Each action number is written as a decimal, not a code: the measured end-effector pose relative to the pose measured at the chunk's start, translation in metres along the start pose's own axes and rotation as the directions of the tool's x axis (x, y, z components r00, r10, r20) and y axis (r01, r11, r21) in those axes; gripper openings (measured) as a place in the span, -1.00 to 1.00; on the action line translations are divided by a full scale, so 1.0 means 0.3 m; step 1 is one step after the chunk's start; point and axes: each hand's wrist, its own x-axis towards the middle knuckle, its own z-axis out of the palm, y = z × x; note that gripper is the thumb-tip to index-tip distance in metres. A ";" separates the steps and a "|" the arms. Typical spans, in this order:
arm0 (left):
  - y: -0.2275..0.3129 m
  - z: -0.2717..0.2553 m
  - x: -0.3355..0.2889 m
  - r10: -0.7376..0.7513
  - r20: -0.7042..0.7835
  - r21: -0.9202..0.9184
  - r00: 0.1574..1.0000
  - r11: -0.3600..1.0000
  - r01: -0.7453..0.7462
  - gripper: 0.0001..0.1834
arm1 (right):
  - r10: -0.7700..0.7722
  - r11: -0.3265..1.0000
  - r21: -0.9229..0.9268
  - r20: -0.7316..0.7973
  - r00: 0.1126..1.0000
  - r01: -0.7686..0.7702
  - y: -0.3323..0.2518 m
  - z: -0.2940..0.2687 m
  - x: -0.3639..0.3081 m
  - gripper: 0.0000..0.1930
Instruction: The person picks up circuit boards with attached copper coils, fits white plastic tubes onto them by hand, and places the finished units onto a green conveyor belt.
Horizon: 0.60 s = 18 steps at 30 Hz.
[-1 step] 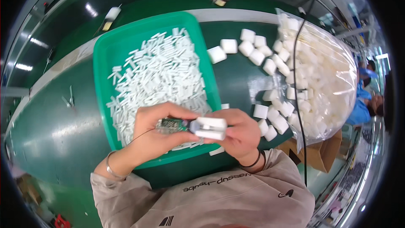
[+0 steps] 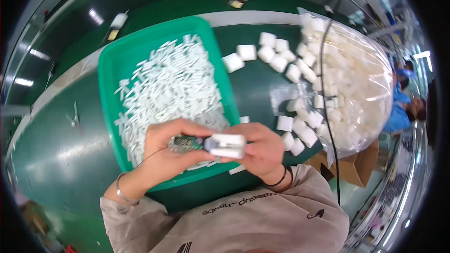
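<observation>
My left hand (image 2: 161,150) pinches a small green circuit board (image 2: 186,143), and a thin wire trails past its wrist. A slotted white piece (image 2: 228,138) sits against the board's right end, around a greyish part there. Fingers of my right hand (image 2: 263,152) close on the far side of this white piece. Both hands are over the near edge of a green tray (image 2: 123,58), which holds a heap of short white strips (image 2: 176,82). To the right, several white foam-like blocks (image 2: 246,52) lie loose on the dark green table.
A clear plastic bag (image 2: 358,84) full of white blocks lies at the right, with a black cable (image 2: 323,79) crossing it. Below it stands a cardboard box (image 2: 358,164). Small snips (image 2: 74,116) lie left. Two white-and-black devices (image 2: 117,21) sit beyond the table. A person in blue (image 2: 398,112) is at far right.
The whole view has shifted slightly, so the tray, blocks and bag appear a little further left. Both hands keep their grip on the board and the white piece.
</observation>
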 end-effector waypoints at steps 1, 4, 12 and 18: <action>0.005 0.009 0.004 -0.007 0.029 0.036 1.000 0.999 0.006 -0.68 | -0.024 0.999 -0.035 -0.026 0.999 0.023 -0.011 -0.007 0.005 -0.80; -0.009 0.045 0.022 -0.064 0.052 0.050 0.997 0.997 0.062 -0.69 | -0.106 0.994 -0.021 -0.209 0.972 0.104 0.024 -0.013 -0.035 -0.78; 0.042 0.078 0.051 -0.056 0.026 0.214 0.998 0.976 0.049 -0.68 | 0.347 0.886 0.379 -0.164 0.923 -0.266 -0.022 -0.041 -0.049 -0.58; 0.048 0.099 0.080 0.000 0.096 0.353 0.995 0.935 -0.034 -0.66 | 0.213 0.949 0.282 -0.238 0.948 -0.143 0.020 -0.054 -0.061 -0.68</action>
